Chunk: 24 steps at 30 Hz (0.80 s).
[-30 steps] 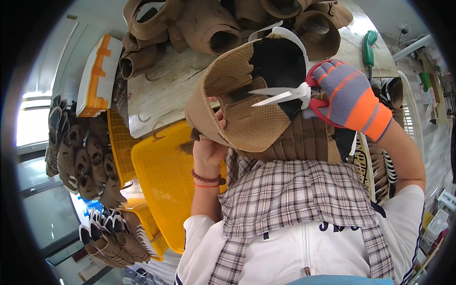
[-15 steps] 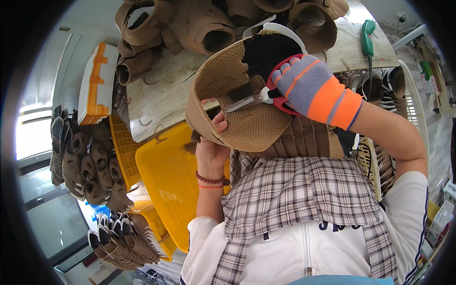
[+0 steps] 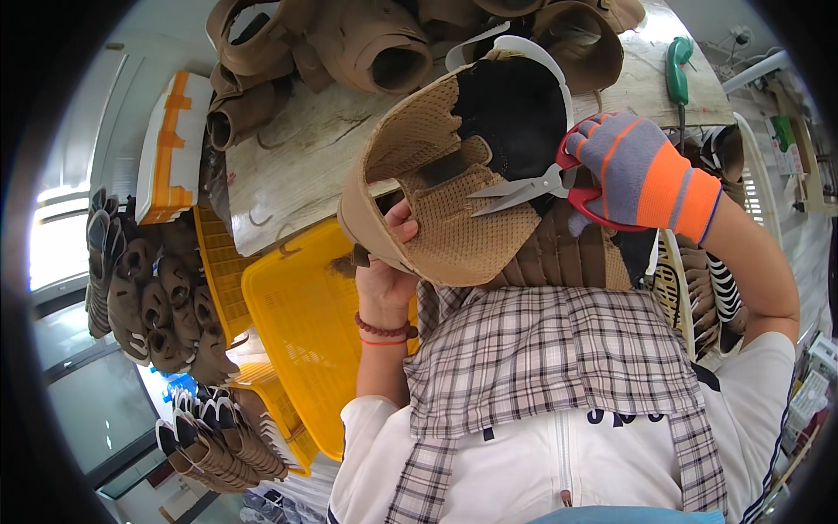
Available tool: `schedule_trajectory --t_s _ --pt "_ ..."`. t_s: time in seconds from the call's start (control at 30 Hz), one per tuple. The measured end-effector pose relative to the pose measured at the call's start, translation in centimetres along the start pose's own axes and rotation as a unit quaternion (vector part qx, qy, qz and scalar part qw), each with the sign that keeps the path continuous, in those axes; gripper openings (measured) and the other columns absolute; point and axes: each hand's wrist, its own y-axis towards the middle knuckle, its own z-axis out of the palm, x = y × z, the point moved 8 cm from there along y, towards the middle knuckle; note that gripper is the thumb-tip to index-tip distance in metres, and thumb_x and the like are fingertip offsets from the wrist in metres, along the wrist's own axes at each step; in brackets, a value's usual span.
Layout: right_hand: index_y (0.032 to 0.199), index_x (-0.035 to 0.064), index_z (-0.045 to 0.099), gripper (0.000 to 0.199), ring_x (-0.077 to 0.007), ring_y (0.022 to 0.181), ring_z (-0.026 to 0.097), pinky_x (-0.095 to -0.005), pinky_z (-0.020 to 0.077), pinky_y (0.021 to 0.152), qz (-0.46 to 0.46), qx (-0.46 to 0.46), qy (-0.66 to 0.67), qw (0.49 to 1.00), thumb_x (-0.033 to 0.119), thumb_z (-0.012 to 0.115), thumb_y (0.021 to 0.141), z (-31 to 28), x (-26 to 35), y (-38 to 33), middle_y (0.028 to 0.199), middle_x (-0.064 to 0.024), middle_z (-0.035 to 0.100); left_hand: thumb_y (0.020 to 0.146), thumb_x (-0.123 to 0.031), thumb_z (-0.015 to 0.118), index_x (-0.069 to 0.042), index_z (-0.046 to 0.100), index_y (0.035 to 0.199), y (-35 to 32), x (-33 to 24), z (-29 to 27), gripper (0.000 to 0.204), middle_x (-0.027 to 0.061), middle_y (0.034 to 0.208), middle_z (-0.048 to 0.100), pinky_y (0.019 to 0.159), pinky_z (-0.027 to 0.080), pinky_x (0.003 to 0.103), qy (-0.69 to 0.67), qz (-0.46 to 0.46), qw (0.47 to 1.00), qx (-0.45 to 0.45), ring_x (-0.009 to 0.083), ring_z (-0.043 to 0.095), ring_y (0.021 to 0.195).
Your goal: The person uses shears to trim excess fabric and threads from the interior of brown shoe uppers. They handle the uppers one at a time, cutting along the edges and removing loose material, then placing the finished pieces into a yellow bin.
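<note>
A brown shoe upper (image 3: 489, 229) with tan mesh lining, a black heel lining and a white rim is held in front of me. My left hand (image 3: 389, 278), bare and with a beaded bracelet at the wrist, grips its lower left side, thumb inside a gap in the upper and the other fingers mostly hidden behind. In a grey and orange knitted glove, my right hand (image 3: 642, 170) is closed round the red handles of the scissors (image 3: 552, 181). The parted blades lie over the mesh lining, pointing left. Several folded brown uppers (image 3: 559, 249) rest beneath, by my plaid apron.
More brown uppers (image 3: 384, 52) are heaped on the worn worktable (image 3: 297, 175). A green handheld tool (image 3: 677, 70) lies at its right edge. Yellow baskets (image 3: 297, 323) stand left, near stacked uppers (image 3: 166, 297) and a white foam box (image 3: 170, 148). A pale basket (image 3: 746, 166) holds uppers at right.
My right hand has drawn the scissors back to the right, away from the gap near my left thumb, and the blades have parted. My left hand keeps its grip on the shoe upper.
</note>
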Motion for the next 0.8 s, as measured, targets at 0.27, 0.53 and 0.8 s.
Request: schedule_trajectory --t_s 0.27,0.53,0.8 --pt "0.099 0.0090 0.066 0.043 -0.0214 0.076 0.066 -0.0315 0.0531 0.065 0.003 0.003 -0.082 0.997 0.038 0.077 0.069 -1.3 1.3 -0.3 0.081 -0.0066 0.065 0.080 -0.001 0.067 0.006 0.051 0.127 -0.3 0.0 -0.2 0.050 0.0127 0.125 0.058 0.100 0.044 0.034 0.007 -0.006 1.000 -0.012 0.0230 0.056 0.114" --pt "0.093 0.0094 0.065 0.035 -0.0229 0.076 0.066 -0.0326 0.0519 0.064 0.019 -0.062 -0.047 0.997 0.037 0.073 0.074 -2.5 1.1 -0.7 0.081 -0.0071 0.066 0.080 0.002 0.066 0.005 0.050 0.129 -0.2 0.1 -0.4 0.052 0.0114 0.124 0.059 0.100 0.044 0.035 0.005 0.005 1.000 -0.007 0.0222 0.055 0.114" --pt "0.099 0.0079 0.066 0.038 -0.0290 0.083 0.066 -0.0364 0.0527 0.071 -0.016 0.057 0.059 0.996 0.039 0.070 0.077 0.7 2.2 1.8 0.087 -0.0111 0.068 0.090 -0.013 0.058 -0.007 0.054 0.123 1.3 -0.4 -5.2 0.033 0.0105 0.115 0.061 0.098 0.045 0.037 -0.074 0.064 0.993 0.069 0.0251 0.058 0.108"
